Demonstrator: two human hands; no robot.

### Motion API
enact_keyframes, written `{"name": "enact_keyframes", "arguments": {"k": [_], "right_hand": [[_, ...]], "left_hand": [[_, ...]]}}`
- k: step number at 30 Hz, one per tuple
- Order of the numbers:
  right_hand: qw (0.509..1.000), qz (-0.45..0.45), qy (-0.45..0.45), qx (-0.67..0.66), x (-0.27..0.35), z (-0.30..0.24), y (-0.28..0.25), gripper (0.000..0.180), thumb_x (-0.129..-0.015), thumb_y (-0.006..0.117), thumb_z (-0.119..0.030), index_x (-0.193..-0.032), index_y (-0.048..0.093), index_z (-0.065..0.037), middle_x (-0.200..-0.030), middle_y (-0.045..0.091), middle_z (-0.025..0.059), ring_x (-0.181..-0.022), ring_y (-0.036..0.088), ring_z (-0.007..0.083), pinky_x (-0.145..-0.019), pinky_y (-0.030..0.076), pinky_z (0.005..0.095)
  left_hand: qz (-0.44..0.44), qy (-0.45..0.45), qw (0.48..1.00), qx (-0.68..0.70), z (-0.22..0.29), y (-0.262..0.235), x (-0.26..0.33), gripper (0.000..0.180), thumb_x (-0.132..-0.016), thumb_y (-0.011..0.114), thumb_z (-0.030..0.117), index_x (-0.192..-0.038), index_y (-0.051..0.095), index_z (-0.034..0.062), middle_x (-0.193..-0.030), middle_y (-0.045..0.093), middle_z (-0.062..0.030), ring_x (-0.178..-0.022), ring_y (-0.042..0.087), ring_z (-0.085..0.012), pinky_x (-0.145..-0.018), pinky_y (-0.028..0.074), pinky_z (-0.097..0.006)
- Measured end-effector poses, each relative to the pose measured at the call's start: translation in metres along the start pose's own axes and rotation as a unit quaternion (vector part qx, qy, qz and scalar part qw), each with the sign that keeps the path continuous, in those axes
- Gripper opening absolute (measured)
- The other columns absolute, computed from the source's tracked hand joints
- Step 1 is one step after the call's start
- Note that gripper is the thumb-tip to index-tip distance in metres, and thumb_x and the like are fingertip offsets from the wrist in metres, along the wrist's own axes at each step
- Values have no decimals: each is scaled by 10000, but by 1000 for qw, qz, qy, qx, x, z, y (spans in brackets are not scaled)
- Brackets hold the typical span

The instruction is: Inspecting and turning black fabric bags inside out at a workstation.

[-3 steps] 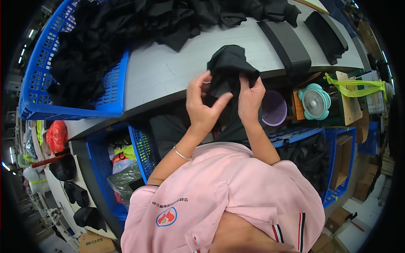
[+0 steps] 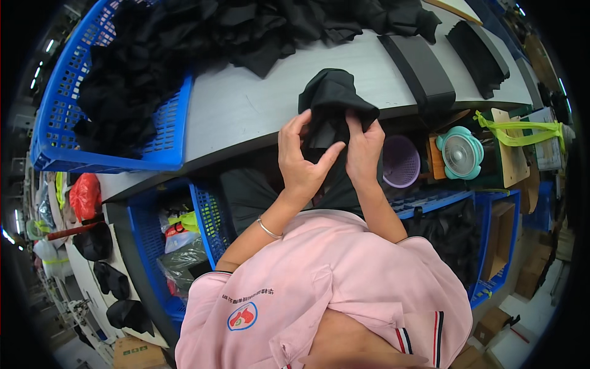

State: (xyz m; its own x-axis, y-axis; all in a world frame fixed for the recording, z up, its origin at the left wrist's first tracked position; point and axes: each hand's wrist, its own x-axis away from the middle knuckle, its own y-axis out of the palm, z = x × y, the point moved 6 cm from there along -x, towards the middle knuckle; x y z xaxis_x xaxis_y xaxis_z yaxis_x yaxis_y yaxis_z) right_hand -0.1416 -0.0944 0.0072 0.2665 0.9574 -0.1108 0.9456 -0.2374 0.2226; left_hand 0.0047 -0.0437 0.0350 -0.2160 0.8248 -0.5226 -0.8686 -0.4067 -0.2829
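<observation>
A floppy black fabric piece [image 2: 332,91], folded and cupped like a small cap or pouch, is held up over the table's near edge. My right hand [image 2: 365,154] pinches its right lower edge between thumb and fingers. On the other side, my left hand [image 2: 300,161] has its thumb spread away from curved fingers. Those fingertips are at the cloth's left edge; whether they press on it I cannot tell. Beyond, a long heap of similar black fabric [image 2: 258,34] lies along the back of the grey table [image 2: 227,111].
A blue crate [image 2: 178,126] of black fabric stands at left. Two stacks of black pieces, a nearer one [image 2: 424,71] and a farther one [image 2: 476,58], lie at right. Below the tabletop are a purple basket [image 2: 402,163], a turquoise fan [image 2: 461,154] and another blue crate [image 2: 144,252].
My left hand has shifted slightly right, with its fingers closer to the cloth. The cloth has changed shape a little; my right hand keeps its pinch.
</observation>
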Motion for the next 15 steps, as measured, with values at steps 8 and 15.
{"name": "enact_keyframes", "arguments": {"k": [8,15], "right_hand": [[988,-45,47,-141,0,3,-6,205,-930,668,-45,-1118,665,37,-1027,686,26,-921,593,83,-844,461,231],[990,-90,55,-93,-21,11,-26,51,-878,653,45,-921,657,19,-872,653,-28,-796,580,75,-731,470,231]], "left_hand": [[2,-207,925,319,-21,5,-4,496,-832,781,168,-1255,567,22,-1060,591,-60,-853,542,-131,-730,472,-253],[20,-181,951,249,-25,-2,-40,157,-921,658,8,-1068,690,-35,-883,683,20,-796,585,-41,-730,489,-200]]}}
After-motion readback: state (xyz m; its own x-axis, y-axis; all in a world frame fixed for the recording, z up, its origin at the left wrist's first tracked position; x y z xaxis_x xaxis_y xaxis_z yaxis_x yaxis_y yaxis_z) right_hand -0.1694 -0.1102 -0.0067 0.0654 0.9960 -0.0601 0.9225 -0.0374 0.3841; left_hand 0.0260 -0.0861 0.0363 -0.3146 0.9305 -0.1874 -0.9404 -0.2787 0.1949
